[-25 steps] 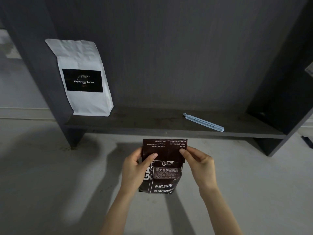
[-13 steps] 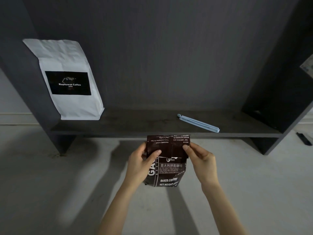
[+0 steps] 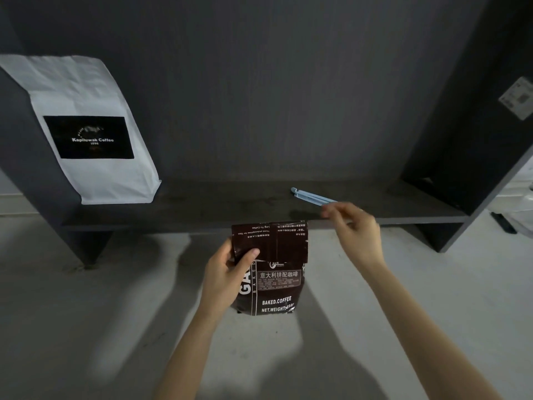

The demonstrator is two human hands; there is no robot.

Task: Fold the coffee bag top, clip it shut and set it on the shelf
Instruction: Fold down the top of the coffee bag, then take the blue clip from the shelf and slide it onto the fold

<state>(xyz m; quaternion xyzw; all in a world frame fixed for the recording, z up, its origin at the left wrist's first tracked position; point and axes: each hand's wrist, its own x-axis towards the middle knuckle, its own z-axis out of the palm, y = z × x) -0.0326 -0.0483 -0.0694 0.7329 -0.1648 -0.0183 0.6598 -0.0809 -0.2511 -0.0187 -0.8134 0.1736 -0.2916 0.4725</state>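
A dark brown coffee bag [image 3: 274, 281] with white print hangs in front of the shelf, its top flap folded down over the front. My left hand [image 3: 227, 275] grips the bag's left side, thumb pressing the folded flap. My right hand [image 3: 354, 226] is off the bag, fingers loosely curled and apart, hovering over the near end of a long light-blue bag clip [image 3: 310, 195] that lies on the dark shelf board [image 3: 230, 206]. I cannot tell whether the fingers touch the clip.
A white coffee bag [image 3: 86, 131] with a black label stands at the shelf's left end against the side panel. The right side panel [image 3: 461, 140] closes the shelf on the right. Pale concrete floor [image 3: 86, 313] lies below.
My right hand has let go of the folded flap and moved up and right to the clip. My left hand alone holds the bag now, with the fold kept down.
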